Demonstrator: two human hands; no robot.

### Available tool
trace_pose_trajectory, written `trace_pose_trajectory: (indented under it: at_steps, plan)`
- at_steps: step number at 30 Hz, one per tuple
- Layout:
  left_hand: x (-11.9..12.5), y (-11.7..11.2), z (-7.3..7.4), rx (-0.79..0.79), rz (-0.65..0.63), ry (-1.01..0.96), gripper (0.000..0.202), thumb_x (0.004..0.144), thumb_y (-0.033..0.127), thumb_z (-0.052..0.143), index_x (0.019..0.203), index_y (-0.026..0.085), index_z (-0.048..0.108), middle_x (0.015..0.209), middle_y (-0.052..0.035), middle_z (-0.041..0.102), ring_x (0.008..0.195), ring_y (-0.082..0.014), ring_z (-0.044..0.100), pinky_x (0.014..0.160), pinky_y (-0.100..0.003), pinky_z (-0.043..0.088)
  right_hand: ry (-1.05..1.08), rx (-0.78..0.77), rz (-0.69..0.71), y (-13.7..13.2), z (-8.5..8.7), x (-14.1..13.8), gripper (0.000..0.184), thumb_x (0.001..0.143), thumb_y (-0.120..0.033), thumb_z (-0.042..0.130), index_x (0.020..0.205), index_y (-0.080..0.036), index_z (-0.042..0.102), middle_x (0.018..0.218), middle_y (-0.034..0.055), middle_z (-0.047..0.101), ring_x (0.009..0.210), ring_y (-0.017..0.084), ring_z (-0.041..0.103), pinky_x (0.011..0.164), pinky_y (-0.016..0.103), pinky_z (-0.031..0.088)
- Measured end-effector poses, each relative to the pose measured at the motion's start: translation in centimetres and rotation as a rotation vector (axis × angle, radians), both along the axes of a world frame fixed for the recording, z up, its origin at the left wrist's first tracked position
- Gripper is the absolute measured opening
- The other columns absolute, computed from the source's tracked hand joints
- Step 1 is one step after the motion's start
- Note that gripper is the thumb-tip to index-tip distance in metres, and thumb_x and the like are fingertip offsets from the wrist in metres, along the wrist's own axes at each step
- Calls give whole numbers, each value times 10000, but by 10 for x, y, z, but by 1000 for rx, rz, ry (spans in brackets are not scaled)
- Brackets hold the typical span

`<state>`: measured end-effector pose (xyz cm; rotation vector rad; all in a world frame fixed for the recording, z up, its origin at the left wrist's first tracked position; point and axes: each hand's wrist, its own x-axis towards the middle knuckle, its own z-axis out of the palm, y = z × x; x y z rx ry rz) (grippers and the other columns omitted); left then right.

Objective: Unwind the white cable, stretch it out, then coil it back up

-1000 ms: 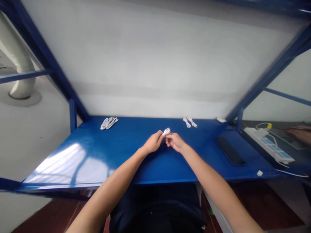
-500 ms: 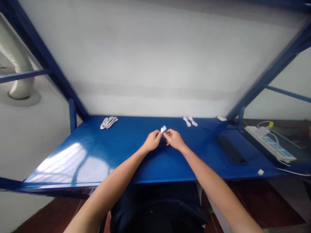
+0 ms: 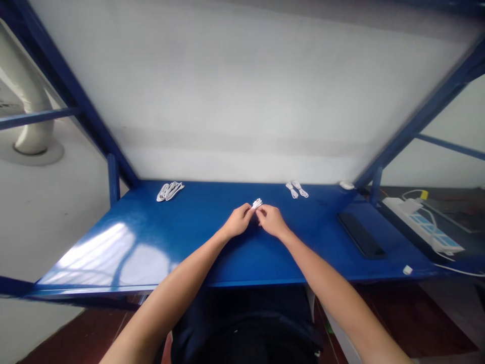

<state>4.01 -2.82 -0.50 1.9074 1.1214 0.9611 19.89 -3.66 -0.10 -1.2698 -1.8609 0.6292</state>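
A small bundle of white cable (image 3: 257, 203) is held just above the middle of the blue table (image 3: 212, 253). My left hand (image 3: 238, 220) pinches it from the left, thumb and fingers closed. From the right, my right hand (image 3: 272, 220) has its fingers curled against the same bundle, so both hands meet on it. The lower part of the bundle is hidden by my fingers. Beyond my right hand, two white cables in tied bundles (image 3: 297, 189) lie near the table's back edge. Loosely coiled white cables (image 3: 170, 191) lie at the back left.
A black phone-like slab (image 3: 360, 235) lies on the right of the table. Near it are a small white block (image 3: 407, 270) and a white rounded object (image 3: 346, 185). A white power strip (image 3: 422, 225) with cords stands beyond the right edge. A blue frame (image 3: 76, 96) rises on the left.
My right hand's fingers have closed in on the cable bundle, nearer to my left hand. The bundle has tilted and shifted slightly to the right.
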Motion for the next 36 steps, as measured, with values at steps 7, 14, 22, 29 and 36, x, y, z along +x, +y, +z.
trace_pose_trajectory:
  at_steps: [7,14,22,29,36]
  plan:
    - [-2,-7,7,118,-79,-38,258,925,395,395,910,182,541,760,6,582,668,-117,489,667,-228,381,665,-542,72,6,-1,-2,52,740,-194,631,711,-151,626,579,-16,557,474,90,538,450,204,471]
    - [-3,-9,14,104,-103,-69,254,904,398,449,935,175,567,812,-20,598,726,-134,516,716,-243,408,946,-875,182,6,10,6,49,738,-128,624,780,-143,645,622,2,588,511,76,538,428,155,448]
    - [-2,-1,3,58,-22,-42,337,923,432,394,798,167,558,689,13,554,629,-114,475,611,-222,369,569,-492,66,4,3,-1,73,742,-217,641,768,-155,612,590,-17,569,481,98,555,424,208,496]
    - [-3,4,-1,48,14,18,373,909,440,414,783,153,617,668,4,577,614,-122,483,582,-226,348,223,-282,70,0,3,-1,106,785,-269,583,796,-163,585,641,3,607,495,124,591,443,232,493]
    - [-12,9,0,163,-25,198,351,921,412,422,893,166,671,795,-40,662,698,-160,562,644,-250,389,-83,40,-35,8,5,20,202,804,-306,590,950,-169,618,888,65,658,690,153,609,686,316,512]
